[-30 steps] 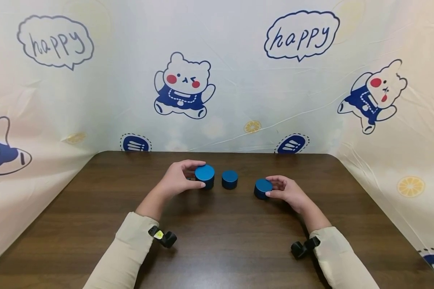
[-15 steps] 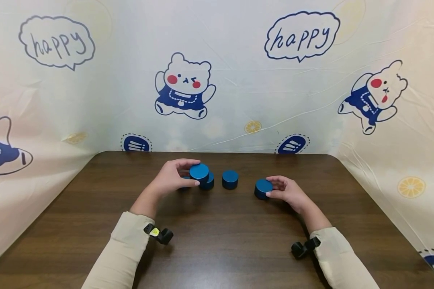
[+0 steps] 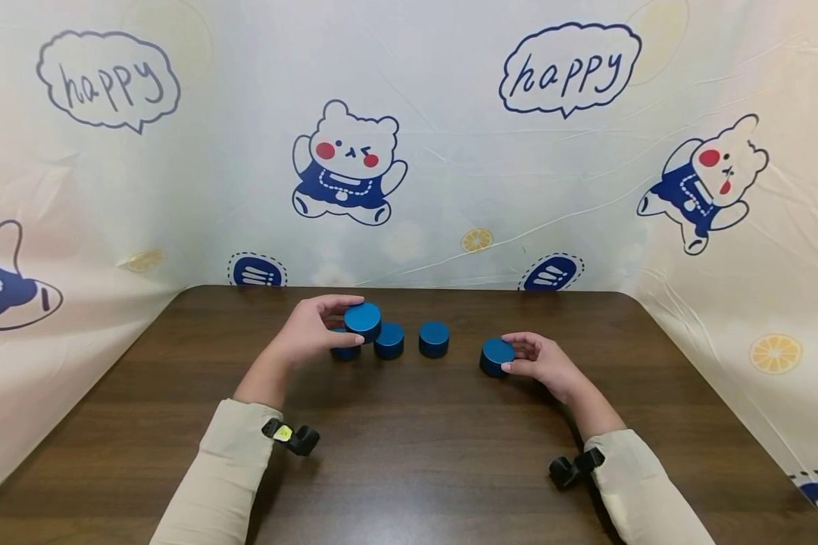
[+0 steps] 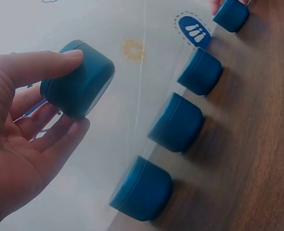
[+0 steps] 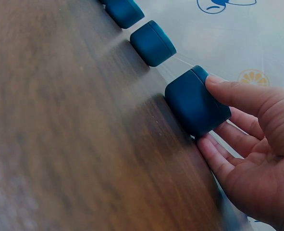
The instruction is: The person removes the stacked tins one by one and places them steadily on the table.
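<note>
My left hand (image 3: 307,333) pinches a round blue lidded tin (image 4: 79,79) between thumb and fingers. In the left wrist view this tin is raised off the table. From the head, it overlaps part of a similar tin (image 3: 344,351) standing below it. Two more blue tins (image 3: 389,342) stand just to the right in the same row, the farther tin (image 3: 434,340) near the table's middle. At the row's right end my right hand (image 3: 541,363) grips another blue tin (image 5: 194,101), which sits on the table with the thumb at its lid seam.
A dark wood-grain table (image 3: 416,454) lies under everything, its back edge against a pale printed cloth (image 3: 450,189). Black wrist-mounted cameras sit at the left cuff (image 3: 245,431) and the right cuff (image 3: 620,454).
My left hand has carried its tin left and a little upward, bringing the tins behind it into sight. The right hand and its tin have stayed in place.
</note>
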The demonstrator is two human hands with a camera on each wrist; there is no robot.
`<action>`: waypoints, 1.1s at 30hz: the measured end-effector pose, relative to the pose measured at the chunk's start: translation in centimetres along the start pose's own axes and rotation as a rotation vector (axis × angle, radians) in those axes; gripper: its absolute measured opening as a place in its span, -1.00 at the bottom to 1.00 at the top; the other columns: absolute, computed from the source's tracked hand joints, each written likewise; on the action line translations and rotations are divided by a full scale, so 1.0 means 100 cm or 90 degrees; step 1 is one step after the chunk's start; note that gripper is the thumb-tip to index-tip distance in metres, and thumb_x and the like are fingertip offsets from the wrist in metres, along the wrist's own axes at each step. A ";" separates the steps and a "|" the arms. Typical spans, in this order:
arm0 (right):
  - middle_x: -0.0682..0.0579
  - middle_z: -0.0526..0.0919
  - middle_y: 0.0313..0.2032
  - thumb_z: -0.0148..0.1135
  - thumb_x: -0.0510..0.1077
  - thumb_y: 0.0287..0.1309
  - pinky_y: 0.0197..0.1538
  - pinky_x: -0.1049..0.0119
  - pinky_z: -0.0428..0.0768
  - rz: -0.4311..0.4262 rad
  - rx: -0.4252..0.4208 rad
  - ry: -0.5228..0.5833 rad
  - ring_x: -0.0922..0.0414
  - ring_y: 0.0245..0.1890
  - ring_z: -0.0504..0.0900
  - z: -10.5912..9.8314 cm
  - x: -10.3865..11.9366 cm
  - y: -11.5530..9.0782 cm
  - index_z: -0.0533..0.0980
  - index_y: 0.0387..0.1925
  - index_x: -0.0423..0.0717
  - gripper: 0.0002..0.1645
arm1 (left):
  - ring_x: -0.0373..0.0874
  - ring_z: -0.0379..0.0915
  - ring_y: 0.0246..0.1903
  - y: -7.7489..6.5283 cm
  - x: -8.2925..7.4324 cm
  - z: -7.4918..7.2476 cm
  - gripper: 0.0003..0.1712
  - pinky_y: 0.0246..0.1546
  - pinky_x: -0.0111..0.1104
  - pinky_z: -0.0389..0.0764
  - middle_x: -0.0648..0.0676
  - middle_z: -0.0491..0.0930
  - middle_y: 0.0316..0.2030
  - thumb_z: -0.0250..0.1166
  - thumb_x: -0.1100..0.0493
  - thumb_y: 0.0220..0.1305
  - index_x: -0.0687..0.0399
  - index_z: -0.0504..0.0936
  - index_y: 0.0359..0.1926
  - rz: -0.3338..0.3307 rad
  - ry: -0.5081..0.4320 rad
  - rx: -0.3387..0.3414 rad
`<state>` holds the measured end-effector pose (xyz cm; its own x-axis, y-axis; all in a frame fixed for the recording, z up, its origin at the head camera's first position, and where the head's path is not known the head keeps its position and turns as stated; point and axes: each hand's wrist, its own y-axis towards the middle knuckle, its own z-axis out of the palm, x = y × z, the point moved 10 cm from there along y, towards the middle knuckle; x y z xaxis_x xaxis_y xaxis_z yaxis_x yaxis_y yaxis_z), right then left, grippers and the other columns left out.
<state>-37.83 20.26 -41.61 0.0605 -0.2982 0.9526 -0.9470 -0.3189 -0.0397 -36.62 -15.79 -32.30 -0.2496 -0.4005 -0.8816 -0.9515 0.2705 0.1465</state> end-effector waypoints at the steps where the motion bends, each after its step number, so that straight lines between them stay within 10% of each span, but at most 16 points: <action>1: -0.26 0.46 0.19 0.41 -0.16 0.13 0.13 0.22 0.55 0.001 0.000 0.000 -0.09 0.13 0.48 0.000 0.000 0.000 0.35 0.27 -0.27 -0.28 | 0.16 0.45 0.15 0.000 0.000 -0.001 -0.29 0.15 0.03 0.46 0.16 0.49 0.20 0.53 0.21 0.02 0.04 0.53 0.25 -0.001 0.000 -0.001; 33: -0.26 0.45 0.21 0.39 -0.15 0.16 0.13 0.22 0.54 0.000 0.005 0.003 -0.08 0.13 0.48 0.000 -0.001 0.001 0.34 0.29 -0.27 -0.29 | 0.14 0.41 0.17 -0.006 0.027 -0.033 -0.25 0.14 0.02 0.48 0.16 0.46 0.22 0.53 0.16 0.03 0.03 0.49 0.28 -0.057 -0.023 -0.014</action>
<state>-37.92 20.24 -41.68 0.0590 -0.2937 0.9541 -0.9447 -0.3253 -0.0417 -37.29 -19.93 -33.27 -0.1572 -0.3907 -0.9070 -0.9737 0.2149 0.0762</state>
